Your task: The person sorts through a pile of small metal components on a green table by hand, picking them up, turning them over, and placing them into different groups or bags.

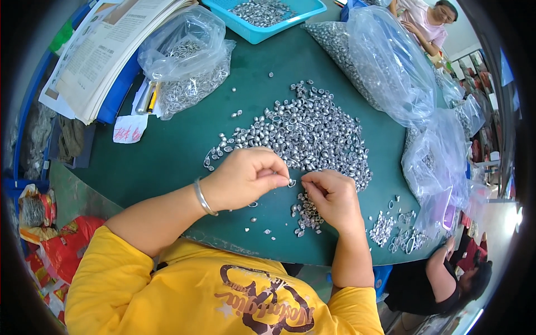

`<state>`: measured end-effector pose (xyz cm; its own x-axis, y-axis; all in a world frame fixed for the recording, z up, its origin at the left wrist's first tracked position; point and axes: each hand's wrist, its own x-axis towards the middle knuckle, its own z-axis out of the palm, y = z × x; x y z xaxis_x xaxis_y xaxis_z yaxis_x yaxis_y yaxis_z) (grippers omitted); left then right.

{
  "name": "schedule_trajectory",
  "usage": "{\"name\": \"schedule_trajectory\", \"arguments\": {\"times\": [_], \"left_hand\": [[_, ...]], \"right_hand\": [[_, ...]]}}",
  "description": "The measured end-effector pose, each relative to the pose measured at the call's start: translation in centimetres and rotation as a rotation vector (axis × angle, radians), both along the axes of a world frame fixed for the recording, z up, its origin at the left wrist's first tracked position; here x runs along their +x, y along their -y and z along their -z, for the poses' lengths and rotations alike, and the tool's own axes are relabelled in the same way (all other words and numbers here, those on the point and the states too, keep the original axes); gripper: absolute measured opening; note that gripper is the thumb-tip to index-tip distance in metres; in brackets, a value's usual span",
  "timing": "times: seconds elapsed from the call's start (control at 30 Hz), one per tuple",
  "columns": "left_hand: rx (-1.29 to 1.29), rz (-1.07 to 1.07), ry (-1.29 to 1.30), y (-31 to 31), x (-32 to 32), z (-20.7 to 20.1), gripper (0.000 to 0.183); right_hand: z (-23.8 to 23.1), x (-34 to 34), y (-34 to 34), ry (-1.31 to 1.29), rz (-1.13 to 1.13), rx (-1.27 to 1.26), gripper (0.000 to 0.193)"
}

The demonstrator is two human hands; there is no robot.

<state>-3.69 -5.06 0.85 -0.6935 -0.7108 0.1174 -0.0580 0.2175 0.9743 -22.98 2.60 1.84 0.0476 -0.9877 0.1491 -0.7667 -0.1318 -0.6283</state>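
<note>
A big heap of small silvery metal rings [304, 131] lies spread on the dark green table [167, 151]. My left hand [245, 176], with a silver bangle on the wrist, pinches one small metal ring [291, 182] between thumb and forefinger. My right hand [329, 195] meets it from the right, fingertips closed at the same ring. Under my right hand hangs or lies a short bunch of rings [307, 215] on the table.
A clear bag of rings [187, 61] sits at the back left beside stacked papers [106, 44]. A blue tray of rings [265, 14] stands at the back. More clear bags [391, 61] line the right side. Other people sit at the far right.
</note>
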Motion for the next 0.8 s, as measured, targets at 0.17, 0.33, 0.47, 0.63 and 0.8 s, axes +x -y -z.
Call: {"name": "schedule_trajectory", "arguments": {"times": [0.17, 0.33, 0.47, 0.63, 0.8], "left_hand": [[0.257, 0.023, -0.005, 0.6, 0.2, -0.2, 0.004], [0.335, 0.034, -0.028, 0.2, 0.0, -0.2, 0.004], [0.259, 0.016, -0.003, 0.0, -0.4, 0.0, 0.005], [0.148, 0.033, -0.035, 0.1, -0.2, 0.2, 0.005], [0.437, 0.083, -0.216, 0.1, 0.1, 0.1, 0.006]], "right_hand": [[0.0, 0.6, -0.1, -0.11, -0.054, -0.066, 0.008], [-0.6, 1.1, -0.4, -0.263, -0.128, -0.151, 0.005], [-0.6, 0.9, -0.7, -0.327, -0.156, -0.144, 0.01], [-0.7, 1.3, -0.6, -0.303, -0.159, -0.131, 0.01], [-0.3, 1.6, -0.4, -0.222, -0.173, -0.12, 0.004]]}}
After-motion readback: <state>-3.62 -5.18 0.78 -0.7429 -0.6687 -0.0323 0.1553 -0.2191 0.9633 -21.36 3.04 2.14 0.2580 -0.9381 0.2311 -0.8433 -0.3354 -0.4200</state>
